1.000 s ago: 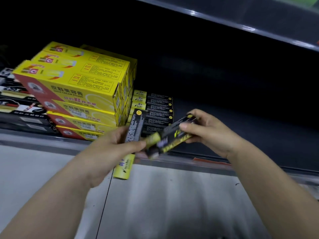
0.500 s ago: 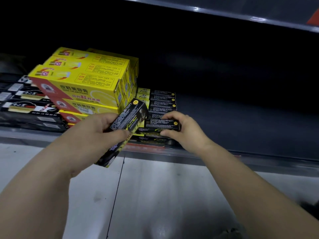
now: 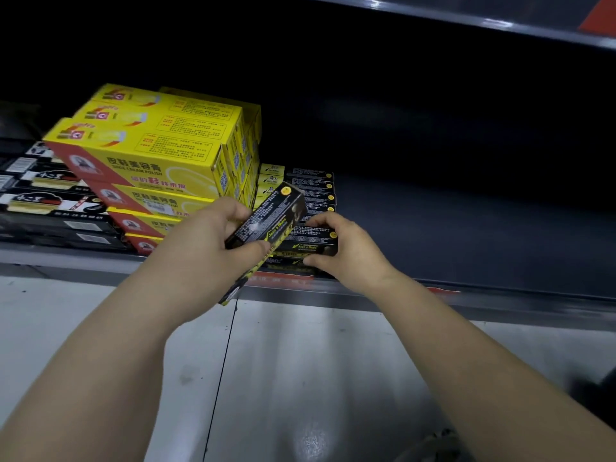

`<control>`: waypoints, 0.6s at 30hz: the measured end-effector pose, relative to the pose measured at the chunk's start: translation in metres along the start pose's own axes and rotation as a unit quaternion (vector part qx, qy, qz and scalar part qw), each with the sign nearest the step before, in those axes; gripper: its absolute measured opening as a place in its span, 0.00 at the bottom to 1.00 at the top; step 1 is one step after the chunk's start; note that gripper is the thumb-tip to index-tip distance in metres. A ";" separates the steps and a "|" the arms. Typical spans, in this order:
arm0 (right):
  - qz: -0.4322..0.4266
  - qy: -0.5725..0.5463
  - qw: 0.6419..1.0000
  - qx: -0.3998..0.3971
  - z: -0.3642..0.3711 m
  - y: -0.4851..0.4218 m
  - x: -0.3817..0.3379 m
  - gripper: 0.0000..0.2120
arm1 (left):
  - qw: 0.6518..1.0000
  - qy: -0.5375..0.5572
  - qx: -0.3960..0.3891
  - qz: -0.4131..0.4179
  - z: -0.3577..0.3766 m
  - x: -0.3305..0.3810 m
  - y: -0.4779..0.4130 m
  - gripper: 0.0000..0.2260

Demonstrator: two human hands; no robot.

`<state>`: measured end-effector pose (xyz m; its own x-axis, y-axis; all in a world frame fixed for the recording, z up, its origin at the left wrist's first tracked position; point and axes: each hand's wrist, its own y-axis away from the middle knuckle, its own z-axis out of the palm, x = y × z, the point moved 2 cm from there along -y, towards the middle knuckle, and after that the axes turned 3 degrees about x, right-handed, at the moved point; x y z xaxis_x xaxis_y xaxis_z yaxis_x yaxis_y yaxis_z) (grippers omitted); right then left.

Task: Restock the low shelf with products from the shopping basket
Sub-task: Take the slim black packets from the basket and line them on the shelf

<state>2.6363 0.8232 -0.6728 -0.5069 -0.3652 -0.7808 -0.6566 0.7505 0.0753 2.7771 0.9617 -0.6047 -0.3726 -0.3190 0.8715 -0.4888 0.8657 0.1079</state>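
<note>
A long black-and-yellow cardboard carton is gripped in the left hand, with fingers and thumb curled round its middle. It is held tilted, the far end raised over the shelf front and the near end pointed down toward the floor. Just beside it, a second black carton with yellow print is pinched between the thumb and fingers of the right hand. It is laid flat at the front of the low dark shelf, on top of others of its kind. Behind it, a row of matching black cartons is lined up toward the back. Just left of that row, large yellow boxes with red corners are piled high. Further left, black-and-white boxes are stacked. Below the shelf edge, grey floor is seen.
</note>
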 end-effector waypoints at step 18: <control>-0.026 -0.201 0.975 0.095 -0.052 -0.003 -0.003 0.12 | 0.993 -0.094 0.011 -0.074 0.009 -0.003 0.000 0.14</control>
<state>2.6107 0.7936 -0.6383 -0.1918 -0.1890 -0.9631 -0.5403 0.8395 -0.0571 2.7709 0.9590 -0.6118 -0.4357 -0.5105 0.7413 -0.5660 0.7958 0.2154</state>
